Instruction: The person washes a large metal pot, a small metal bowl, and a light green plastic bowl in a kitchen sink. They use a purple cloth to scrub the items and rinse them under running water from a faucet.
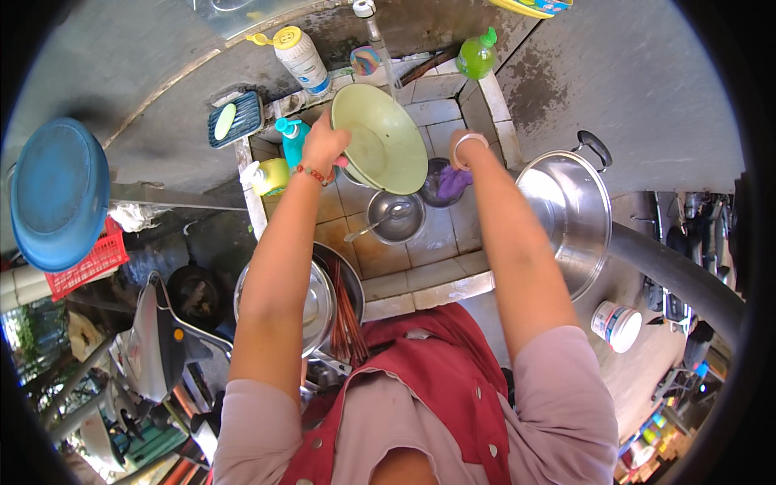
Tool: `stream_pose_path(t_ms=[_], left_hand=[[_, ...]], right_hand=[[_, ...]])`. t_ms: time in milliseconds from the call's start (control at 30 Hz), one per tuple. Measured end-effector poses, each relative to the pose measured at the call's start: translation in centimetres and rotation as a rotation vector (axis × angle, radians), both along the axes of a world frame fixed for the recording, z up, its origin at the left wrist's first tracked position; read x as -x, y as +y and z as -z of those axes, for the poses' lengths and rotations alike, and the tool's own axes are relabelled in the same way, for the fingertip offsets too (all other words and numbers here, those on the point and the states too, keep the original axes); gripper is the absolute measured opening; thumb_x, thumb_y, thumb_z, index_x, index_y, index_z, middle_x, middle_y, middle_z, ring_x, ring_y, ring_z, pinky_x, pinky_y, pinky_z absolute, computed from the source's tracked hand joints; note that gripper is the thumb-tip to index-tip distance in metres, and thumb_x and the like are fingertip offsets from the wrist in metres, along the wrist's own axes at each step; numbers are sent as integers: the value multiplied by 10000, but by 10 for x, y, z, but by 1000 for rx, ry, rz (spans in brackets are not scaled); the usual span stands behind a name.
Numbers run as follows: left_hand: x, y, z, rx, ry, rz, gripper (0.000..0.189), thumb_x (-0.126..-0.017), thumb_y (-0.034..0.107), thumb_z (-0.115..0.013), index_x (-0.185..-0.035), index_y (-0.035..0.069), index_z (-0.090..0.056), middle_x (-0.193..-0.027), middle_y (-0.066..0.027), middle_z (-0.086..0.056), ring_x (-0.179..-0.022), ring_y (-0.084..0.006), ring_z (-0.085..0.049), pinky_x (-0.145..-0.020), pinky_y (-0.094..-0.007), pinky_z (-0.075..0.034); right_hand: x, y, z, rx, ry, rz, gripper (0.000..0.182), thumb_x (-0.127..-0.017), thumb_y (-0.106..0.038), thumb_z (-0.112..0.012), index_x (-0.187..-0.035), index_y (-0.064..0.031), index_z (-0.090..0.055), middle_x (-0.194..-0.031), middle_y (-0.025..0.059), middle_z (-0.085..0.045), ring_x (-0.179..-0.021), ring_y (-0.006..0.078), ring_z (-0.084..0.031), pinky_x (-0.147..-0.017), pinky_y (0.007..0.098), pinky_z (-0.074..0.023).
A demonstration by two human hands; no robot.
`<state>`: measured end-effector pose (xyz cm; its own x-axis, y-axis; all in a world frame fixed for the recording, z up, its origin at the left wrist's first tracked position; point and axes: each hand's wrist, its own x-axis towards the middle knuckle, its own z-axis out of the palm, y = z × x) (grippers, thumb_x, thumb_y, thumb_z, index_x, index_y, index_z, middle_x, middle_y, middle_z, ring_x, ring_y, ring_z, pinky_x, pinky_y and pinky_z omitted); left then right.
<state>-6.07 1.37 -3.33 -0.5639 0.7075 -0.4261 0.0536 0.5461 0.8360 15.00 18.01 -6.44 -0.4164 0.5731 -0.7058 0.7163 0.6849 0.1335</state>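
Observation:
My left hand (pixel 324 143) grips the rim of a pale green plastic bowl (pixel 388 139), tilted with its inside facing me. Water from a tap (pixel 364 8) runs down to the bowl's far edge. To the bowl's right, my right hand (pixel 462 143) is bent at the wrist, its fingers mostly hidden. Just below it, a purple cloth (pixel 451 182) lies over a dark bowl (pixel 433 185); whether my fingers hold the cloth is not visible. A metal bowl with a spoon (pixel 397 215) in it rests on the floor of the tiled sink (pixel 436 242).
Along the sink's edge stand a teal pump bottle (pixel 294 142), a yellow bottle (pixel 273 176), a white canister (pixel 303 60) and green soap (pixel 478 57). A steel pot (pixel 570 224) stands right; chopsticks (pixel 345 315) and pans lie left. A blue basin (pixel 59 194) is at far left.

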Motion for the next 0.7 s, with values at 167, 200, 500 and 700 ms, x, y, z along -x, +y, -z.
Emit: stream_pose_path(t_ms=[167,200,500,700], left_hand=[[-4,-16,29,119,71,-96,429,-718,175,-504,-1069,-63,-571,-893,-199,-652,-669,-278,-654,-572,-348,-518],[-4,-17,38,175,81,-115,388,-719,186,-480,-1003,-52,-596,-847,-200,-654,-643,-296,-649,-587,-365,-509],[-26,-22,42,-71,-543,-285,533,-757,115,-491,-1284,137,-418,-1133,-118,-510,-837,-272,-576,-594,-428,-522],[-43,-42,18,-262,-708,-355,696,-737,-16,-434,-1390,185,-298,-1214,-120,-486,-970,-312,-575,-693,-515,-556]], right_hand=[[16,34,-101,135,279,77,240,-611,-172,-754,-765,-6,-675,-690,106,-648,-580,186,-610,-507,315,-485],[20,34,-114,159,385,81,220,-619,-161,-751,-751,-6,-669,-667,89,-636,-558,165,-591,-489,302,-470],[33,39,-42,35,738,182,322,-685,-266,-671,-970,-116,-691,-990,150,-666,-928,298,-634,-843,346,-483],[65,-26,19,-48,760,-170,670,-704,-263,-688,-1329,-219,-450,-1343,259,-361,-1100,420,-514,-951,414,-425]])
